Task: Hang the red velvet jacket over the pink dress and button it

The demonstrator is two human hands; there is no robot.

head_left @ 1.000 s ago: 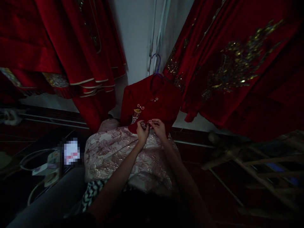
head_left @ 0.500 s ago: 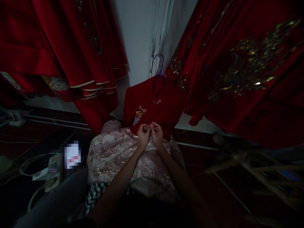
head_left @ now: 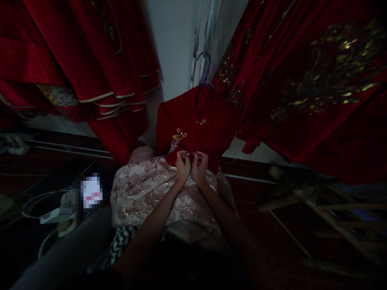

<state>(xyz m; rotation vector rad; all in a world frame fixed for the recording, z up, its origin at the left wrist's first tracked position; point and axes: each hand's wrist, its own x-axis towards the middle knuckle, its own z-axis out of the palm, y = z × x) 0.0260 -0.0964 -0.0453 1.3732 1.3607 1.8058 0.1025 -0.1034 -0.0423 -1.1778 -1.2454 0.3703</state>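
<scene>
A small red jacket (head_left: pixel 196 129) with a beaded fan ornament (head_left: pixel 175 139) and pearl-like clasps hangs on a purple hanger (head_left: pixel 205 68) against the white wall. Its hem lies over a pink and gold brocade cushion (head_left: pixel 145 193). My left hand (head_left: pixel 183 166) and my right hand (head_left: pixel 201 166) meet at the jacket's lower front edge. Both are closed in a pinch on a small clasp there, fingertips nearly touching.
Large red gowns hang at the left (head_left: pixel 75 60), and one with gold embroidery at the right (head_left: pixel 317 80). A white power strip with cables (head_left: pixel 57 213) lies on the dark floor at the left. A wooden rack (head_left: pixel 332 209) stands at the right. A black-and-white zigzag cloth (head_left: pixel 121 245) lies near me.
My two hands have drawn closer together at the jacket's lower clasp. The view has shifted slightly, the jacket sitting a little higher in frame.
</scene>
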